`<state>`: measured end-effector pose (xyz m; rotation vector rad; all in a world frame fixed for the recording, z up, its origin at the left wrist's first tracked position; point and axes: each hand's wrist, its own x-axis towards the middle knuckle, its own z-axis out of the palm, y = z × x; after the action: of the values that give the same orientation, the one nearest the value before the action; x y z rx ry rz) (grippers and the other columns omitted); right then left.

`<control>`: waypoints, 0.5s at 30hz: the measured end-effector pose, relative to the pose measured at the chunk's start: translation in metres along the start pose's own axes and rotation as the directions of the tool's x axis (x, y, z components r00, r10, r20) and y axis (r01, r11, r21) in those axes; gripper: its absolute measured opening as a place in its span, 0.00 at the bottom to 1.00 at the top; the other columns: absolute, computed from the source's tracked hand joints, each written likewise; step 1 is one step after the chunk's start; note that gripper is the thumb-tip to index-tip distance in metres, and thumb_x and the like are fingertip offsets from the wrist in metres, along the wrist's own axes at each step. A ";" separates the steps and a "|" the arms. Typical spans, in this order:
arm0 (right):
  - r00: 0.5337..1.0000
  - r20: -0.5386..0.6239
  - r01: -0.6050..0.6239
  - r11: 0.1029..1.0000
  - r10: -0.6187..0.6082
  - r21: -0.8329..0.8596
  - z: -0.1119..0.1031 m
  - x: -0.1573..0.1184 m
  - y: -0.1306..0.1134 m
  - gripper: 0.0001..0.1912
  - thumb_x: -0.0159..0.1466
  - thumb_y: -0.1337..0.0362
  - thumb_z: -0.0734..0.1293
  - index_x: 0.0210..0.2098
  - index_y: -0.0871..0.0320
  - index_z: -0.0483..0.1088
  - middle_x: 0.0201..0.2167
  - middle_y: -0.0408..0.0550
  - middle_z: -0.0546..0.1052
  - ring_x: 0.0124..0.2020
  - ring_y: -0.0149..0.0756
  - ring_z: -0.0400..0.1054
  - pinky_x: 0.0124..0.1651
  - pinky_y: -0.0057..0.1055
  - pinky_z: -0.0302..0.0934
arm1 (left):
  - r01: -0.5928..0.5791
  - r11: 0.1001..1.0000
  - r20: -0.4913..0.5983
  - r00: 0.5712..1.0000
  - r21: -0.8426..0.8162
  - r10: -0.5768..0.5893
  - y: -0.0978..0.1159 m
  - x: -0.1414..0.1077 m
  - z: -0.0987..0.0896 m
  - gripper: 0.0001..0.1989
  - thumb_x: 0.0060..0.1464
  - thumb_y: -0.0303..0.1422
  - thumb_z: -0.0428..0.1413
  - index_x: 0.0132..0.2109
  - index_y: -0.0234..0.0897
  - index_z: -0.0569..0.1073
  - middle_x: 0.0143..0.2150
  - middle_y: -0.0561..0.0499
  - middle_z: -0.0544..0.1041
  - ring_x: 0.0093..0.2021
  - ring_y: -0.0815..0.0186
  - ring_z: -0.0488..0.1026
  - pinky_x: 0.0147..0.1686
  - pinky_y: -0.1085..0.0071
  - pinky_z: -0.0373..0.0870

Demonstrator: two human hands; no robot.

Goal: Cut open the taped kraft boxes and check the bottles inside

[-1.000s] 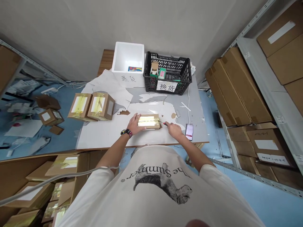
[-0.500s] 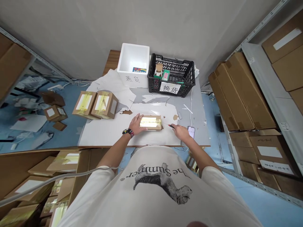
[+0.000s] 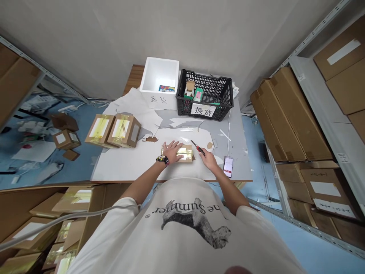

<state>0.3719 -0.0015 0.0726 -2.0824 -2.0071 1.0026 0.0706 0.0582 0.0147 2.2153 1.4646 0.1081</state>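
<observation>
A small cardboard box (image 3: 186, 156) with yellow tape and a white label lies near the table's front edge. My left hand (image 3: 172, 152) rests across its top, fingers spread, with a patterned watch on the wrist. My right hand (image 3: 209, 159), just right of the box, is closed round a red and black utility knife (image 3: 199, 147). Its blade points up and left, over the table and apart from the box. Close to my right forearm lies a phone (image 3: 228, 166) with a lit screen, on a white cable.
Two taped boxes (image 3: 125, 131) stand at the table's left. At the back are a white foam bin (image 3: 159, 99) and a black plastic crate (image 3: 203, 95) with small packages inside. Shelves of cartons (image 3: 293, 114) flank the right; an open carton of boxes (image 3: 94, 201) is at lower left.
My left hand has moved from the box's left end onto its top, fingers spreading. My right hand has moved left and turned the knife's blade upward. The phone is now uncovered.
</observation>
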 end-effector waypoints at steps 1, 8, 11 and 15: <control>1.000 -0.010 -0.008 0.999 0.008 0.044 0.006 0.004 -0.002 0.27 0.83 0.53 0.58 0.77 0.47 0.67 0.62 0.50 0.85 0.60 0.48 0.81 0.58 0.35 0.72 | -0.012 1.000 -0.001 1.000 0.007 0.012 0.003 0.001 0.000 0.43 0.64 0.53 0.64 0.82 0.56 0.65 0.82 0.41 0.68 0.83 0.34 0.57 0.79 0.23 0.33; 0.993 -0.108 -0.022 0.963 0.052 0.268 0.027 0.007 0.006 0.27 0.82 0.49 0.58 0.73 0.47 0.74 0.55 0.50 0.88 0.54 0.50 0.82 0.58 0.40 0.74 | -0.006 0.999 -0.006 1.000 0.045 0.006 0.005 0.006 -0.007 0.35 0.70 0.52 0.60 0.79 0.55 0.70 0.73 0.41 0.77 0.74 0.38 0.70 0.79 0.30 0.43; 0.991 -0.131 0.027 0.972 0.004 0.233 0.017 -0.003 0.019 0.29 0.84 0.51 0.54 0.74 0.48 0.75 0.60 0.50 0.86 0.58 0.48 0.81 0.61 0.40 0.72 | -0.004 0.998 -0.028 1.000 0.060 0.006 0.005 0.010 -0.006 0.33 0.71 0.51 0.59 0.78 0.54 0.73 0.71 0.40 0.79 0.71 0.38 0.72 0.77 0.32 0.48; 0.993 -0.066 0.094 0.996 -0.093 0.009 -0.004 -0.026 0.036 0.26 0.82 0.55 0.59 0.75 0.45 0.74 0.60 0.49 0.85 0.58 0.46 0.79 0.59 0.35 0.70 | -0.065 0.994 -0.089 0.993 0.084 0.073 0.004 0.009 0.001 0.31 0.74 0.47 0.55 0.79 0.50 0.72 0.70 0.39 0.80 0.68 0.39 0.74 0.75 0.36 0.53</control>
<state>0.4069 -0.0286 0.0687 -1.9682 -2.0406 0.9161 0.0786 0.0647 0.0140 2.3557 1.4647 0.1789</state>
